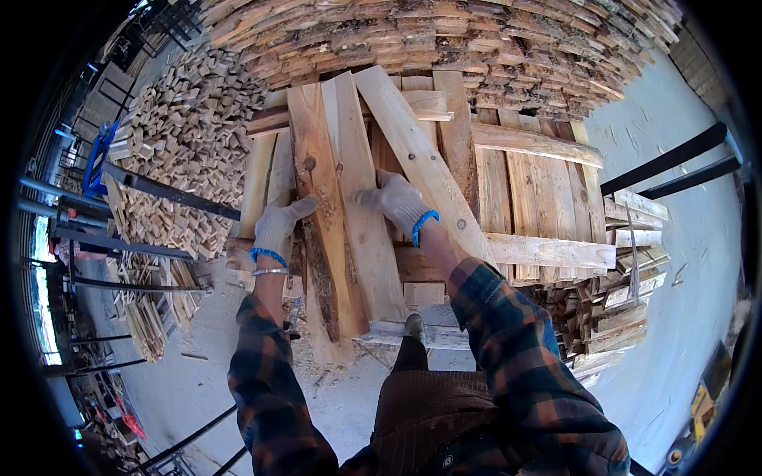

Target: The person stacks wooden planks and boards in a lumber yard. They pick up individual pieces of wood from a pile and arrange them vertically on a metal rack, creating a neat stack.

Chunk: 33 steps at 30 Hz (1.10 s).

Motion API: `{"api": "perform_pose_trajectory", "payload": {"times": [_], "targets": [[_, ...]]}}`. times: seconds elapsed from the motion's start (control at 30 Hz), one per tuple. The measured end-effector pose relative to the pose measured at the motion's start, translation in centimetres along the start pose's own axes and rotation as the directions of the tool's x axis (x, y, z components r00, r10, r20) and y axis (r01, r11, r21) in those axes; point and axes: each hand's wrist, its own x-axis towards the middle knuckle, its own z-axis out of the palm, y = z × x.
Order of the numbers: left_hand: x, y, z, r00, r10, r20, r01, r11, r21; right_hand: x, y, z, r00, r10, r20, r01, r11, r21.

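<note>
My left hand [277,227], in a pale knit glove with a blue cuff, grips the left edge of a brown bark-edged board [321,194]. Its thumb lies on top of the wood; its fingers are mostly hidden at the edge. Against the brown board lies a paler plank [361,206]. My right hand [399,205], gloved the same way, holds that plank by its right edge, with the thumb over the face, slightly blurred. A third plank [425,159] with knots slants away just right of my right hand. These boards rest on a stack of others.
Behind the boards rises a tall stack of rough planks [444,40]. A heap of short wood offcuts [186,135] stands at left. Crosswise slats [548,251] lie over the right-hand stack. Dark metal bars [675,163] jut in at the right, another [171,190] at the left.
</note>
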Motion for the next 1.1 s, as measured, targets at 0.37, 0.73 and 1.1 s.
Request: {"api": "perform_pose_trajectory", "payload": {"times": [0.37, 0.73, 1.1], "targets": [[-2.6, 1.1, 6.0, 0.987, -0.009, 0.163, 0.112, 0.764, -0.635, -5.2, -1.4, -1.0, 0.984, 0.012, -0.179, -0.04, 0.987, -0.153], [-12.9, 15.1, 24.0, 0.993, 0.114, -0.021, -0.101, 0.767, -0.634, -18.4, -0.5, -19.5, 0.912, -0.197, -0.361, 0.166, 0.979, -0.117], [1.6, 6.3, 52.4, 0.97, -0.234, 0.072, 0.244, 0.942, -0.23, -19.3, 29.8, -41.9, 0.779, 0.161, -0.605, -0.382, 0.888, -0.255]]}}
